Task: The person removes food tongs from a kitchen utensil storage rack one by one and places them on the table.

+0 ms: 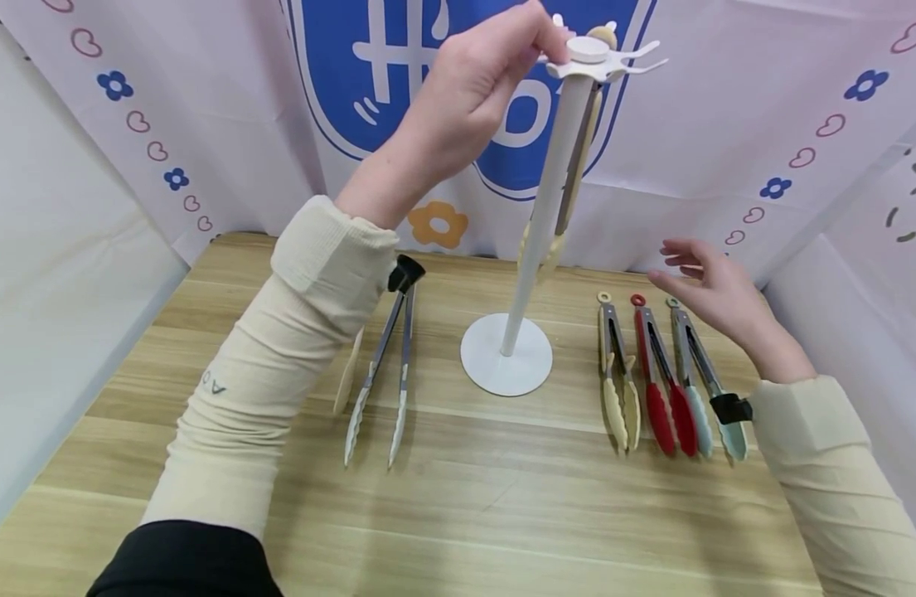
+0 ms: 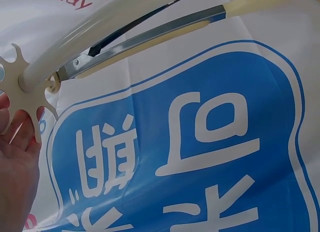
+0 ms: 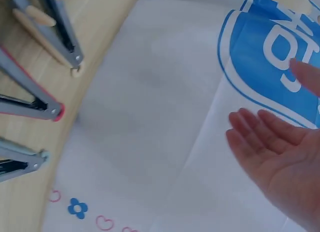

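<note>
My left hand pinches the hooked top of a white utensil stand. In the left wrist view its fingers lie against the star-shaped hook plate. Cream-tipped tongs hang from one hook, behind the pole. At the right my right hand, holding nothing, hovers with loosely bent fingers near the tongs' handle ends. Below it lie cream tongs, red tongs and pale blue-green tongs, side by side.
White-tipped tongs lie left of the stand's round base. A cream piece beside them is partly hidden by my left sleeve. A white cloth with a blue sign hangs behind the wooden table.
</note>
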Demonstrator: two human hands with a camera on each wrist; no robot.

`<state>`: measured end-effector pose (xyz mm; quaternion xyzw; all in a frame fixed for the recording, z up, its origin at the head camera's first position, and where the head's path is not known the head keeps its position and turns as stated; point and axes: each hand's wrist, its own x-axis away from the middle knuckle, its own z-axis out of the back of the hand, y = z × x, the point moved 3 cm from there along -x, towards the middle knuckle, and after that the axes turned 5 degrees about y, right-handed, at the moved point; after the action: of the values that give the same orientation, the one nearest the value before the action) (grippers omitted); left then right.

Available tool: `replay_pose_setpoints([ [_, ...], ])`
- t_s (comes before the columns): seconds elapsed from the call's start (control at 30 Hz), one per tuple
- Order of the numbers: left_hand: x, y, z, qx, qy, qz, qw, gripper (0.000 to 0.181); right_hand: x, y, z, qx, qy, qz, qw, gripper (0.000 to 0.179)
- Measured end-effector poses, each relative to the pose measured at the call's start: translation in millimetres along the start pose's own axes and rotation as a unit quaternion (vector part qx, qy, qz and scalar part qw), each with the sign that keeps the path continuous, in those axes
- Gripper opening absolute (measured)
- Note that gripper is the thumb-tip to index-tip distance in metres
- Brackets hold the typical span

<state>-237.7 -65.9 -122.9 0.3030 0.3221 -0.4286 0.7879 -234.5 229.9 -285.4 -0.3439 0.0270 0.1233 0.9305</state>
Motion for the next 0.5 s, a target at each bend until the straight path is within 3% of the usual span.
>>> replay_pose_setpoints([
  [0.23,0.0,-0.3,0.0,0.011,0.0,0.009,0.9999,0.025,-7.0,-17,1,-0.045,0.035,0.046,0.9973,0.057],
  [0.5,-0.1,-0.3,-0.2,0.01,0.008,-0.004,0.9999,0.025,-14.0,-34,3,-0.063,0.058,0.082,0.993,0.055],
])
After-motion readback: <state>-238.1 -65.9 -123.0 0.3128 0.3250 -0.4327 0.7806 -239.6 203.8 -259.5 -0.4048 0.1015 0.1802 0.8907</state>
